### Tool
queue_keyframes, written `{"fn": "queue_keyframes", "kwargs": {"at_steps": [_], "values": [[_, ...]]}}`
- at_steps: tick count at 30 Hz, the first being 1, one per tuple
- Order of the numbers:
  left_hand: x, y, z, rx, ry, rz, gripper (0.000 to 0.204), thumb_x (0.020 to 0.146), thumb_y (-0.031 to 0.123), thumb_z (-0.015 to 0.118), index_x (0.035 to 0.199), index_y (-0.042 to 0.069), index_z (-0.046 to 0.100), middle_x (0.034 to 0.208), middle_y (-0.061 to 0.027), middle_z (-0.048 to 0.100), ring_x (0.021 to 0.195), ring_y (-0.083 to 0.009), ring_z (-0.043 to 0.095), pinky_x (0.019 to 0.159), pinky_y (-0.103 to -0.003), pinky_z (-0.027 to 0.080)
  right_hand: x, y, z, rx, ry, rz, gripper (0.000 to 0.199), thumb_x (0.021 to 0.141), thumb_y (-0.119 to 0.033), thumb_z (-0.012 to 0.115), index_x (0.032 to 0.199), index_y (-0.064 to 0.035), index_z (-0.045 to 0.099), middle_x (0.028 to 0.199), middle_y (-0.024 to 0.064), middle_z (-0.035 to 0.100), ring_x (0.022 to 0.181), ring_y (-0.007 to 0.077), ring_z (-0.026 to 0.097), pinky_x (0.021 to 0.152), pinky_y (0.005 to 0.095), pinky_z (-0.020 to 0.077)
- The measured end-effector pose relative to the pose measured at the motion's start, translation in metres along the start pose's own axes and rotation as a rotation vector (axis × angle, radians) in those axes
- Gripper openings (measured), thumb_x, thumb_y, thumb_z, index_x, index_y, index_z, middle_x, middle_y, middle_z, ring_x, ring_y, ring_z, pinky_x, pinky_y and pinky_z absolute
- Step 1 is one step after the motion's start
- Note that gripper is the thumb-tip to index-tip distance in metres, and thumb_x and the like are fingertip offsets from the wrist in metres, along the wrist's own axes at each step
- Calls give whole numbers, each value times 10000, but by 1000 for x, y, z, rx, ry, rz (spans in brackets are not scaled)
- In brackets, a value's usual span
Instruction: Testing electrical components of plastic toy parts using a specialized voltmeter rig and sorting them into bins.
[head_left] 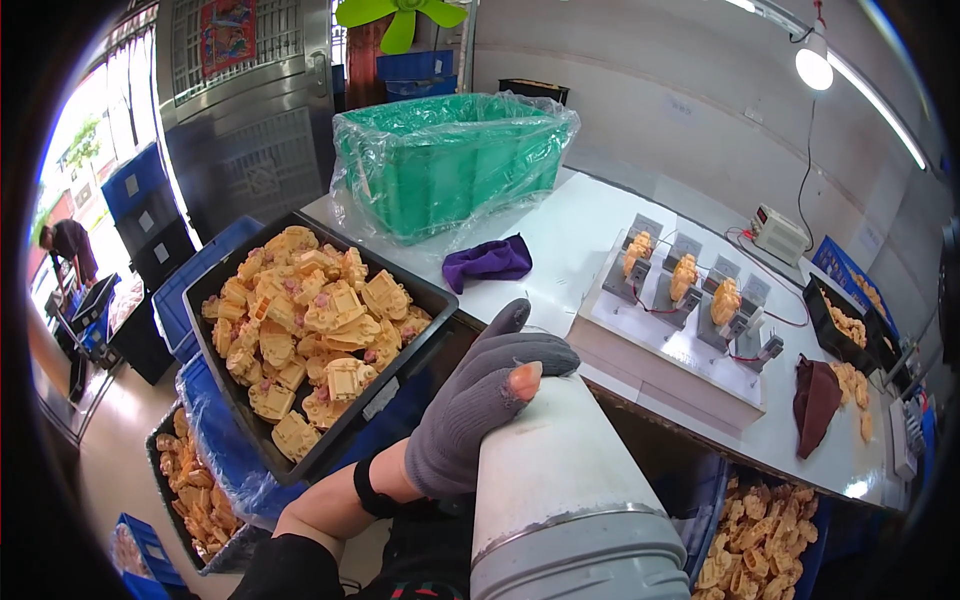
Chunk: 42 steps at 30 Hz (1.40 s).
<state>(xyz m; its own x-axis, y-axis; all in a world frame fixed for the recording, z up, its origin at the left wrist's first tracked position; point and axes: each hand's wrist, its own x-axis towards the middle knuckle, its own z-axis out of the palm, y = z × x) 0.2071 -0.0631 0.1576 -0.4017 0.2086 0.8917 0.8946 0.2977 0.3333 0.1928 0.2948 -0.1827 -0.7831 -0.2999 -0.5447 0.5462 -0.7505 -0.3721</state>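
My left hand [480, 405], in a grey knit glove with a bare thumb tip, lies against the upper end of a thick white pipe [560, 440]. Its fingers are apart, and one points up past the pipe. My right hand is out of view. Left of the glove, a black crate [375, 408] is heaped with yellow-orange plastic parts [300, 330]. Beyond my fingers lies a purple cloth [488, 262] on the white table [560, 225]. To the right stands a white fixture box [660, 385] with three orange parts [684, 277] upright in grey holders.
A green tub [450, 175] lined with clear plastic stands at the back. A power supply [778, 235], a maroon cloth [815, 405] and a black tray [840, 325] are at right. More parts [760, 540] fill a bin below. Another person [72, 250] bends at far left.
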Motion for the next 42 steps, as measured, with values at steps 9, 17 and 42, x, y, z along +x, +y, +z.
{"fn": "queue_keyframes", "kwargs": {"at_steps": [9,17,42], "values": [[7,3,-12,97,-26,21,448,886,93,661,1288,156,474,1234,-141,612,1153,-339,576,1115,-625,289,-1,1,3,1,14,-13,588,925,-616,428,1172,-117,617,1001,120,640,697,206,500,632,322,404],[13,5,-18,135,-24,86,437,872,68,664,1256,161,477,1235,-136,611,1155,-336,581,1116,-634,282,6,2,-9,26,-17,6,572,918,-607,447,1164,-125,632,1029,116,660,703,212,517,658,334,432],[37,17,-29,78,-13,102,183,948,190,568,1129,166,556,1210,-117,633,1160,-334,589,1137,-635,227,6,2,-10,26,-21,-28,541,920,-600,441,1131,-148,651,1005,113,673,730,229,548,659,338,462]]}}
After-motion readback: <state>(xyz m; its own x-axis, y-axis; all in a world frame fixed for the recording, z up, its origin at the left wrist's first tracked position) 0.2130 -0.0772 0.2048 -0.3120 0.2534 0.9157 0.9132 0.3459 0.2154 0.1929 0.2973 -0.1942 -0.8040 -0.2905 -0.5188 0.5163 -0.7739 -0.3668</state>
